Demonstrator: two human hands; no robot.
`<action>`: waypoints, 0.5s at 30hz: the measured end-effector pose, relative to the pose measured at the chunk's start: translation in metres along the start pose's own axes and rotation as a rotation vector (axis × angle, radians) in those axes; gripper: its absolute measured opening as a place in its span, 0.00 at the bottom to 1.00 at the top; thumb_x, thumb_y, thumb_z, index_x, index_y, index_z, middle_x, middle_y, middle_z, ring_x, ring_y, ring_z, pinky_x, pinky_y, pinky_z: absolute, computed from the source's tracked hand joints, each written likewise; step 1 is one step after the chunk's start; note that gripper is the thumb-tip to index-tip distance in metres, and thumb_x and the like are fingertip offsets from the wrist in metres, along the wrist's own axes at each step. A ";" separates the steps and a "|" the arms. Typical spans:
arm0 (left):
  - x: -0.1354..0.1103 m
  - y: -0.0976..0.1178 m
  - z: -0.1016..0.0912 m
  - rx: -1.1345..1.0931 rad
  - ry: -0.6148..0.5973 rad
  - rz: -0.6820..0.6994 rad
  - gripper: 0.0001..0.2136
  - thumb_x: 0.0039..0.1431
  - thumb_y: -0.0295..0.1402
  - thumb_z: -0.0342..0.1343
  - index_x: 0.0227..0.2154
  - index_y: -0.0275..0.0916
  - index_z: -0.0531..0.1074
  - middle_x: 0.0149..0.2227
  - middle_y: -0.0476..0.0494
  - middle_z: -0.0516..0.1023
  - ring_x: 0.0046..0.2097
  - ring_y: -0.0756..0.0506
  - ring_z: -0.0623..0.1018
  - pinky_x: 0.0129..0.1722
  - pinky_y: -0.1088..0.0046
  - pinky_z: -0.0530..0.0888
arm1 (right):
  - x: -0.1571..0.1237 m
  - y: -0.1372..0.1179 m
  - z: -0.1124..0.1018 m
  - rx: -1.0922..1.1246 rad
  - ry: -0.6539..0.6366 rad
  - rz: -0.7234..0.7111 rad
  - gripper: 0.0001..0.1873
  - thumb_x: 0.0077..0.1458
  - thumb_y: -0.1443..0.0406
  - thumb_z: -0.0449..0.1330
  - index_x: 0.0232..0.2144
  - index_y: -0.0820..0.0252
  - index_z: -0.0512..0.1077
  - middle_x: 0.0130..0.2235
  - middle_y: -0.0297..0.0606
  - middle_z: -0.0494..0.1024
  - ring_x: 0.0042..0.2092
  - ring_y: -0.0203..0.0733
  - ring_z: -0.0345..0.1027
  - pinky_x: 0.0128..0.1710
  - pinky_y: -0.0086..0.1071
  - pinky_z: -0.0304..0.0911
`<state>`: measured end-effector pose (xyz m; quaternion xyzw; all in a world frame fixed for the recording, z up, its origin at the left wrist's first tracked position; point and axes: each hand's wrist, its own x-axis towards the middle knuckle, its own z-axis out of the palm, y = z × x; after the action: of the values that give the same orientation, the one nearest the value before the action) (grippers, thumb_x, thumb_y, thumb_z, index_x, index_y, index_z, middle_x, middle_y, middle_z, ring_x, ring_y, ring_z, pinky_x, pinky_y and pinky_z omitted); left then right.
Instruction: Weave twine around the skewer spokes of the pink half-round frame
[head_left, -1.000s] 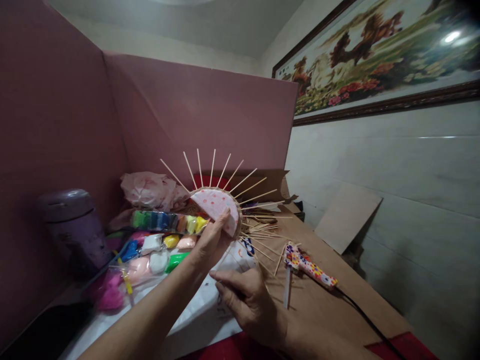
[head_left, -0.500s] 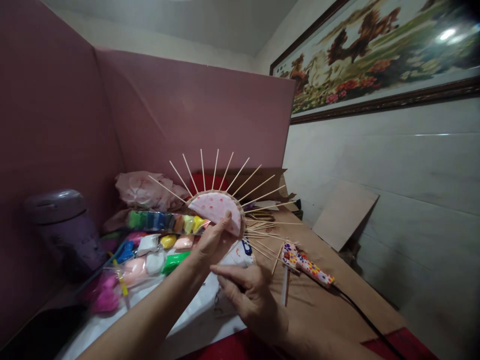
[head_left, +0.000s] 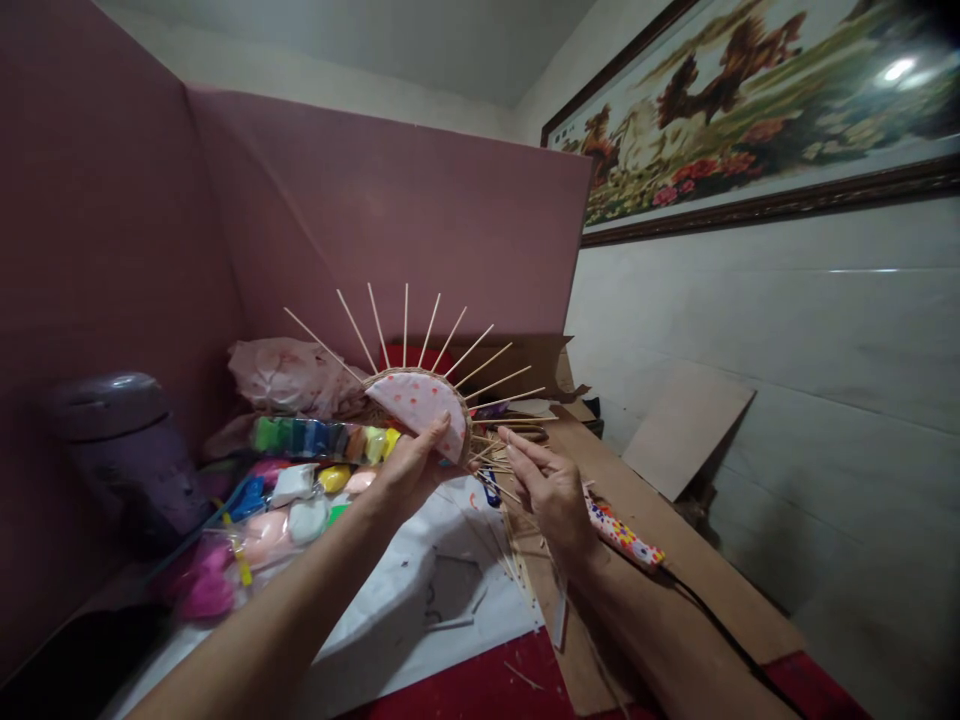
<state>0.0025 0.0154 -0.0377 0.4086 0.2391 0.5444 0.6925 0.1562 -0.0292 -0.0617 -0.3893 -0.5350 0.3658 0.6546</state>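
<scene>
Your right hand (head_left: 553,495) has risen from over the white sheet (head_left: 386,615) to the right side of the spotted half-round piece (head_left: 409,398); that puts its fingertips close to the lower of the thin sticks (head_left: 406,325) fanning from the curved edge. Its thumb and forefinger are drawn together, pointing left and far; whether they pinch a stick, I cannot tell. Your left hand (head_left: 418,465) grips the raised piece, thumb on its face, forearm reaching from the near left. Farther out, bagged coloured lumps (head_left: 307,520) lie left; a flower-patterned tool (head_left: 622,533) lies right, partly behind your right hand.
</scene>
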 end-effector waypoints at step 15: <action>0.002 -0.008 -0.005 0.082 -0.012 -0.053 0.06 0.35 0.18 0.62 0.17 0.30 0.70 0.19 0.47 0.72 0.22 0.51 0.71 0.32 0.68 0.73 | -0.002 0.008 -0.007 -0.874 -0.020 -0.388 0.18 0.58 0.62 0.49 0.49 0.56 0.69 0.44 0.42 0.76 0.41 0.43 0.73 0.42 0.32 0.65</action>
<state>0.0038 0.0184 -0.0467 0.4335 0.2675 0.5132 0.6908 0.1626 -0.0285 -0.0702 -0.5177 -0.7077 -0.0186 0.4804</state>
